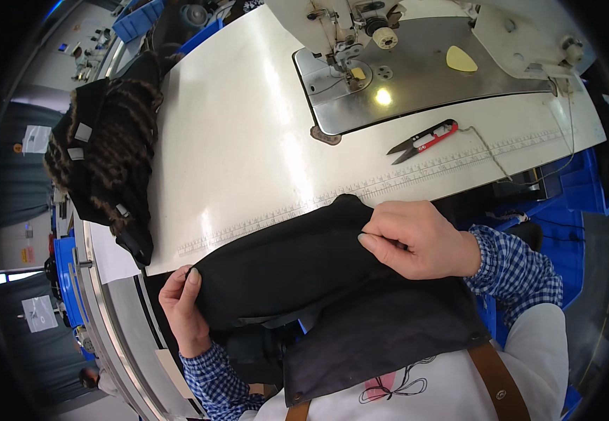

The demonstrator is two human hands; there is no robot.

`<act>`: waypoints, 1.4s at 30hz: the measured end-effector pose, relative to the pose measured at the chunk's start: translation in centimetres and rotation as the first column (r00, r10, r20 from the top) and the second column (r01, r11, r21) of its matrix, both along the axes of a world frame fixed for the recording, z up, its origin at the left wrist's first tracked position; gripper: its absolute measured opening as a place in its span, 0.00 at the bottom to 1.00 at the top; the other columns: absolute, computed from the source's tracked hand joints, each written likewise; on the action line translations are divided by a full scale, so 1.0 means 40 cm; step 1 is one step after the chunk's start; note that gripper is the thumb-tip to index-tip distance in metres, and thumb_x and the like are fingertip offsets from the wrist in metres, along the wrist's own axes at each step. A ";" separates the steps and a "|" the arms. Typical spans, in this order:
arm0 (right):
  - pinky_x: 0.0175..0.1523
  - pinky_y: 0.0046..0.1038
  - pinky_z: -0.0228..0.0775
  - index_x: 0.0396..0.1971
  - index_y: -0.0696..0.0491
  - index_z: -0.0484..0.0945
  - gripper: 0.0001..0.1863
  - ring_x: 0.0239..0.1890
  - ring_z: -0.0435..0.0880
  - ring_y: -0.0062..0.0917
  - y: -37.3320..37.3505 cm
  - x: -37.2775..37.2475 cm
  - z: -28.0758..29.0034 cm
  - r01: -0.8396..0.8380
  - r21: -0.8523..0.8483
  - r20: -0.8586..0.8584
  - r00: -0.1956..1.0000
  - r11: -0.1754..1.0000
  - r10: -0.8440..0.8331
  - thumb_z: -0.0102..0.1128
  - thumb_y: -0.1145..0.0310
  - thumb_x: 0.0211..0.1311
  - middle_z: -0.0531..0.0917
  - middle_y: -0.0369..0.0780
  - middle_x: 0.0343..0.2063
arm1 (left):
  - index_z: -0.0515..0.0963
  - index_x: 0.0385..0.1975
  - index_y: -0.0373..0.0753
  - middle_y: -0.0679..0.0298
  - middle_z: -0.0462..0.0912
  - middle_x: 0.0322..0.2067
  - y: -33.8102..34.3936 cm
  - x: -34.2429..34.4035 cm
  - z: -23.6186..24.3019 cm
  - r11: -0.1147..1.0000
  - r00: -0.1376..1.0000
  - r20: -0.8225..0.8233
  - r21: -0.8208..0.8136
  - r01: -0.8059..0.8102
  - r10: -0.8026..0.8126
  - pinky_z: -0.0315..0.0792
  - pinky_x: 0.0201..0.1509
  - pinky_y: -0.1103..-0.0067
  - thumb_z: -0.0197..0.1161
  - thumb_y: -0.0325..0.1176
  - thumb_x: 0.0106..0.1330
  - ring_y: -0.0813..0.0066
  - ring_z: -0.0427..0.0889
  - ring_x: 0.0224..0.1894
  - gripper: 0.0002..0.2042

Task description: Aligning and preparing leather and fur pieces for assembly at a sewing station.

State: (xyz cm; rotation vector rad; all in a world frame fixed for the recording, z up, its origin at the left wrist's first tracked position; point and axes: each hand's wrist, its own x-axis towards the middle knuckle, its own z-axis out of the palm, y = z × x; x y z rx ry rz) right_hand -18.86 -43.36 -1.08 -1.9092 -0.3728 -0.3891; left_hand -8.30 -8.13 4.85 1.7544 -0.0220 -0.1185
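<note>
A piece of black fabric (283,270) is stretched between my two hands at the front edge of the white table. My left hand (183,302) pinches its left end between thumb and fingers. Closed on the fabric's upper right edge is my right hand (416,240), thumb pressed against the curled fingers. The fabric's top edge overlaps the ruler strip (304,208) on the table, and its lower part hangs over my dark apron (388,330).
A sewing machine (350,45) stands at the back on a metal plate (416,77) with a pale yellow piece (461,59). Red-handled thread snips (424,140) on a cord lie before it. Dark furry garments (108,140) hang over the table's left edge. A blue bin (585,182) is at right.
</note>
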 end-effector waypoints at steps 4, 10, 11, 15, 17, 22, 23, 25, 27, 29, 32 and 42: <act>0.23 0.27 0.65 0.22 0.54 0.75 0.07 0.20 0.74 0.28 0.010 -0.007 -0.012 0.082 -0.086 0.161 0.985 0.993 -0.067 0.64 0.74 0.55 0.73 0.37 0.19 | 0.83 0.40 0.32 0.64 0.85 0.35 0.001 -0.014 -0.006 1.000 0.999 0.031 -0.013 0.008 -0.008 0.72 0.47 0.85 0.68 0.24 0.61 0.80 0.80 0.36 0.09; 0.21 0.20 0.68 0.22 0.53 0.77 0.05 0.21 0.75 0.21 0.008 -0.033 0.012 -0.053 -0.187 0.291 0.951 0.981 0.107 0.66 0.74 0.51 0.75 0.33 0.20 | 0.83 0.40 0.32 0.66 0.84 0.33 0.011 -0.037 0.006 0.999 0.998 0.052 -0.016 0.030 -0.029 0.71 0.47 0.86 0.69 0.24 0.60 0.81 0.79 0.35 0.09; 0.21 0.20 0.69 0.24 0.52 0.79 0.04 0.21 0.76 0.22 0.008 -0.032 0.010 -0.070 -0.178 0.301 0.946 0.982 0.122 0.66 0.73 0.51 0.77 0.33 0.21 | 0.83 0.40 0.32 0.66 0.84 0.33 0.012 -0.037 0.004 0.999 0.998 0.053 -0.018 0.027 -0.026 0.71 0.47 0.86 0.69 0.24 0.60 0.81 0.79 0.35 0.09; 0.20 0.22 0.68 0.27 0.54 0.82 0.06 0.19 0.76 0.24 0.012 -0.022 0.003 -0.113 -0.157 0.329 0.931 0.981 0.160 0.67 0.76 0.45 0.81 0.35 0.24 | 0.82 0.37 0.31 0.66 0.82 0.30 0.021 -0.040 -0.006 0.995 0.993 0.064 -0.018 0.100 -0.099 0.68 0.42 0.85 0.69 0.26 0.59 0.80 0.76 0.32 0.08; 0.25 0.21 0.72 0.29 0.53 0.82 0.06 0.24 0.78 0.23 0.008 -0.029 0.006 -0.133 -0.220 0.274 0.942 0.966 0.192 0.66 0.74 0.48 0.80 0.34 0.26 | 0.81 0.33 0.30 0.65 0.79 0.27 0.010 -0.036 -0.014 0.980 0.976 0.098 -0.009 0.198 -0.197 0.66 0.38 0.83 0.69 0.26 0.58 0.78 0.73 0.30 0.07; 0.34 0.22 0.77 0.38 0.52 0.83 0.15 0.35 0.81 0.27 0.008 -0.015 0.015 -0.314 -0.257 0.247 0.893 0.914 0.377 0.64 0.76 0.45 0.83 0.37 0.39 | 0.83 0.34 0.30 0.61 0.80 0.28 0.026 -0.050 -0.005 0.949 0.939 0.152 -0.012 0.315 -0.309 0.67 0.36 0.81 0.69 0.26 0.58 0.75 0.75 0.30 0.07; 0.36 0.23 0.78 0.37 0.52 0.83 0.14 0.37 0.82 0.28 0.016 -0.021 0.004 -0.293 -0.257 0.253 0.899 0.921 0.357 0.64 0.76 0.46 0.83 0.38 0.42 | 0.83 0.34 0.30 0.61 0.80 0.28 0.023 -0.050 -0.006 0.951 0.941 0.152 -0.010 0.309 -0.304 0.67 0.36 0.81 0.69 0.25 0.58 0.75 0.75 0.30 0.07; 0.45 0.27 0.78 0.35 0.52 0.81 0.10 0.47 0.82 0.33 0.028 -0.025 0.012 -0.224 -0.291 0.247 0.922 0.930 0.300 0.65 0.74 0.50 0.81 0.41 0.51 | 0.83 0.34 0.30 0.61 0.80 0.28 0.021 -0.050 -0.005 0.955 0.944 0.152 -0.008 0.296 -0.291 0.67 0.36 0.81 0.69 0.25 0.58 0.75 0.75 0.30 0.07; 0.49 0.28 0.77 0.35 0.52 0.81 0.10 0.49 0.80 0.34 0.042 -0.013 0.024 -0.123 -0.347 0.262 0.939 0.930 0.222 0.66 0.73 0.50 0.80 0.41 0.51 | 0.83 0.33 0.30 0.61 0.80 0.28 0.021 -0.048 -0.007 0.953 0.942 0.162 -0.015 0.302 -0.295 0.68 0.36 0.80 0.69 0.25 0.57 0.74 0.75 0.30 0.07; 0.58 0.32 0.72 0.42 0.51 0.80 0.17 0.58 0.75 0.36 0.052 -0.009 0.016 -0.021 -0.394 0.254 0.958 0.919 0.131 0.66 0.73 0.49 0.78 0.41 0.55 | 0.83 0.33 0.30 0.61 0.80 0.27 0.026 -0.047 -0.013 0.952 0.940 0.178 -0.039 0.303 -0.292 0.68 0.36 0.80 0.69 0.25 0.56 0.73 0.75 0.30 0.07; 0.63 0.38 0.67 0.50 0.50 0.78 0.22 0.62 0.71 0.38 0.070 -0.007 0.020 0.010 -0.501 0.177 0.980 0.866 0.091 0.64 0.71 0.51 0.74 0.41 0.60 | 0.83 0.32 0.30 0.60 0.80 0.27 0.026 -0.049 -0.012 0.941 0.926 0.205 -0.057 0.335 -0.317 0.68 0.36 0.79 0.70 0.25 0.55 0.72 0.75 0.30 0.07; 0.67 0.45 0.61 0.47 0.53 0.81 0.18 0.63 0.71 0.39 0.102 0.003 0.040 0.230 -0.692 0.324 0.946 0.684 0.011 0.57 0.68 0.56 0.77 0.40 0.57 | 0.82 0.30 0.30 0.60 0.80 0.26 0.021 -0.052 -0.009 0.939 0.925 0.213 -0.072 0.335 -0.314 0.69 0.35 0.78 0.70 0.25 0.55 0.71 0.75 0.30 0.06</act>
